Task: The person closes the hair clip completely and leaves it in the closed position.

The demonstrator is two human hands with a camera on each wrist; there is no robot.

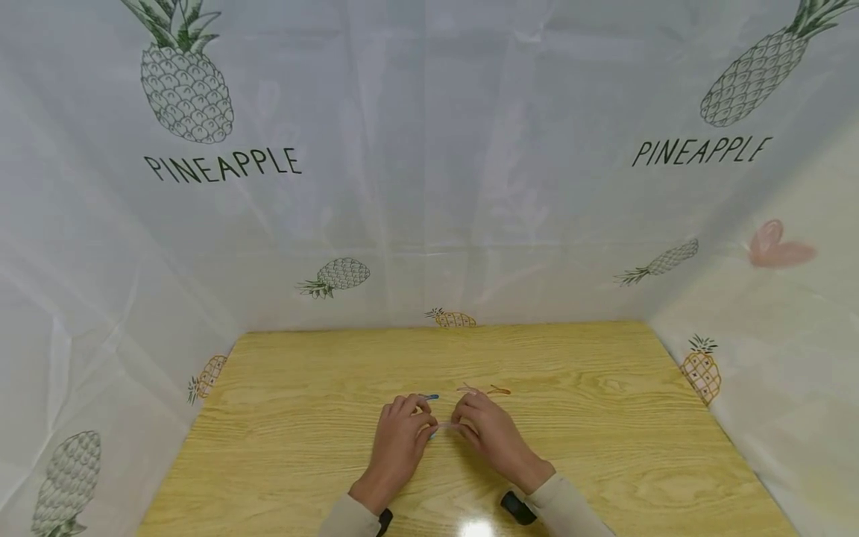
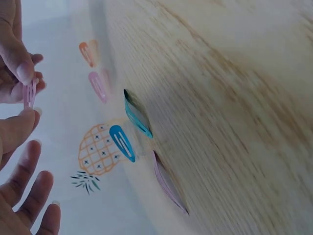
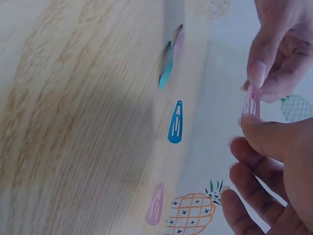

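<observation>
Between my two hands a pink snap hair clip [image 2: 29, 94] is held up off the table. My left hand [image 1: 399, 440] pinches one end of it between thumb and finger. At the other end my right hand [image 1: 493, 432] pinches it the same way, its remaining fingers spread in the right wrist view. Whether the clip is snapped or sprung cannot be told. On the table lie a blue hair clip [image 3: 176, 122], a teal one [image 2: 138, 116] tilted on edge, a second pink clip [image 3: 155, 205], an orange clip [image 2: 87, 54] and a mauve clip [image 2: 168, 183].
The wood-grain table [image 1: 302, 462] runs out to a white cloth [image 1: 429, 186] printed with pineapples, hanging at the back and both sides. A dark wrist device [image 1: 517, 508] sits by my right sleeve. Bright glare [image 1: 476, 528] falls near the front edge.
</observation>
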